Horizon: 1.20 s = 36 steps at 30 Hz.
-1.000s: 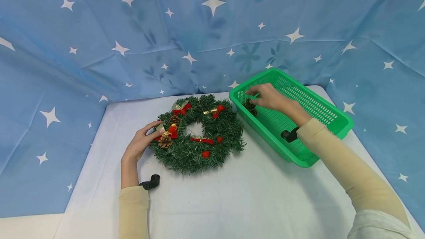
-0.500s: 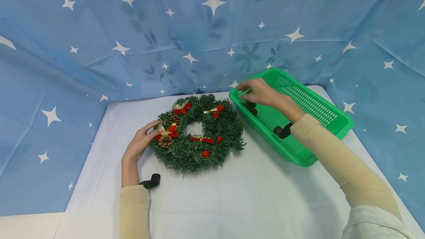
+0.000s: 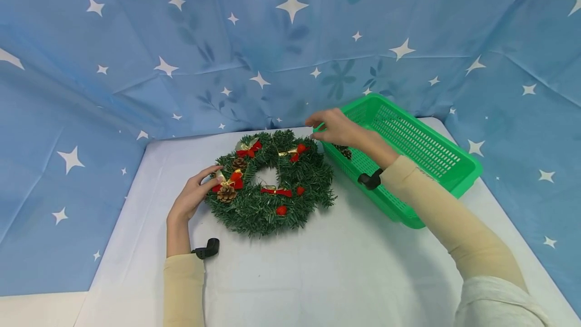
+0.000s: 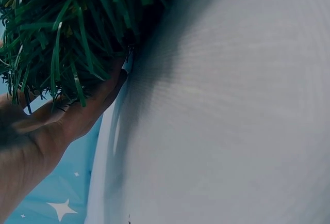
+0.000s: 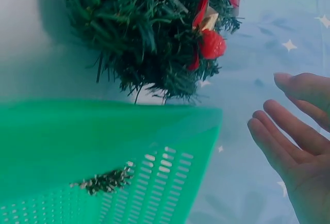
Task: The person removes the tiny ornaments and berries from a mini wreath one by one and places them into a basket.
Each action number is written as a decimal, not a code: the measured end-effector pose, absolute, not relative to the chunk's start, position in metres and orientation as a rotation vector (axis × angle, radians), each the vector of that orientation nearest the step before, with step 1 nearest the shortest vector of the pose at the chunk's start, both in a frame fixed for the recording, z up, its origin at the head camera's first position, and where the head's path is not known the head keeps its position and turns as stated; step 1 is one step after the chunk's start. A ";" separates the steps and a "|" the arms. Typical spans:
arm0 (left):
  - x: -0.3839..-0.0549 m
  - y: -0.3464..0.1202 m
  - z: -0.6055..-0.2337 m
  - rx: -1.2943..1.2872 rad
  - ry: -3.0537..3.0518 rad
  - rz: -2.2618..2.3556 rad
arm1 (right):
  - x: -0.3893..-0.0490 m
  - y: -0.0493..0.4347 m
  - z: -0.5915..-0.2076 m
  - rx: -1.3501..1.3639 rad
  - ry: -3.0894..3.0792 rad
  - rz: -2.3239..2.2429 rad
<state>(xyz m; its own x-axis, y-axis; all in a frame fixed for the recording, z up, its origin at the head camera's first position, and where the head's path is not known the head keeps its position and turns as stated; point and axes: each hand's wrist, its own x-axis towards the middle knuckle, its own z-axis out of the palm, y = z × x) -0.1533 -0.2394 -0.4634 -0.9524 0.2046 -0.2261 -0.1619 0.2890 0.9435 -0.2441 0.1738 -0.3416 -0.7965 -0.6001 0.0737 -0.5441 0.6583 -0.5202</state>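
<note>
A green Christmas wreath [image 3: 254, 218] lies on the table, dressed with red bows, red berries and pine cones. My left hand [image 3: 191, 195] holds its left edge beside a red-and-gold bow [image 3: 233, 181] and a pine cone [image 3: 226, 194]; in the left wrist view, fingers [image 4: 85, 113] reach under the fringe. My right hand [image 3: 336, 127] is over the left end of a green plastic basket [image 3: 469, 165], fingers parted and holding nothing. Dark pine cones [image 3: 346, 152] lie in that end of the basket, partly hidden by the hand.
The basket stands close to the wreath's right side, its long slotted walls slanting back to front. A white cloth covers the table [image 3: 290, 276]. Blue star-patterned curtains [image 3: 254, 39] hang behind and at both sides.
My right hand has moved left and out from inside the basket, over its left rim toward the wreath. My left hand, the wreath and the basket stay where they were.
</note>
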 end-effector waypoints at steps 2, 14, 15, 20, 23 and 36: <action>-0.154 -0.239 -0.464 0.042 2.262 1.705 | -0.244 0.171 -0.342 -0.965 2.764 -0.808; -0.154 -0.242 -0.465 0.059 2.267 1.704 | -0.246 0.143 -0.348 -1.011 2.714 -0.843; -0.154 -0.242 -0.465 0.060 2.267 1.705 | -0.246 0.141 -0.348 -1.024 2.705 -0.849; -0.154 -0.241 -0.465 0.071 2.261 1.713 | -0.246 0.131 -0.353 -1.038 2.655 -0.875; -0.155 -0.241 -0.465 0.072 2.260 1.714 | -0.245 0.125 -0.356 -1.034 2.646 -0.874; -0.156 -0.241 -0.465 0.060 2.260 1.714 | -0.245 0.097 -0.372 -1.072 2.581 -0.892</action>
<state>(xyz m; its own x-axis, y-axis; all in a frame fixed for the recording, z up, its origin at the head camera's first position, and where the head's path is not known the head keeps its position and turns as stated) -0.1561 -0.2412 -0.4655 -0.9532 0.2140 -0.2136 -0.1480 0.2859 0.9468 -0.2447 0.0969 -0.3717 -0.7143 -0.6988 0.0381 -0.5733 0.5531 -0.6044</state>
